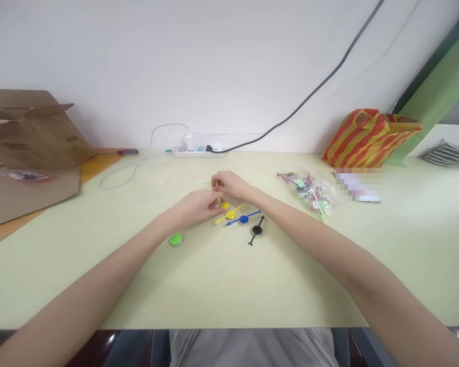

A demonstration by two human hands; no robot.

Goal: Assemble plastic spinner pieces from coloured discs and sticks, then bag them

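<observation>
Near the middle of the table, my left hand is closed, thumb and index finger at a small yellow round piece. Just behind it, my right hand is pinched shut around a thin green pointer, whose pale end sticks out to the left; the fingers hide the rest. Close in front lie a yellow arrow spinner, a blue arrow spinner and a black arrow spinner, each on a clear round base. Left of them sits a green disc on a clear base, without an arrow.
A clear plastic bag of mixed coloured spinner parts lies at the right. Behind it stands a red-and-yellow striped bag. An open cardboard box and a screwdriver are at the left. Against the wall rests a power strip with a dark cable.
</observation>
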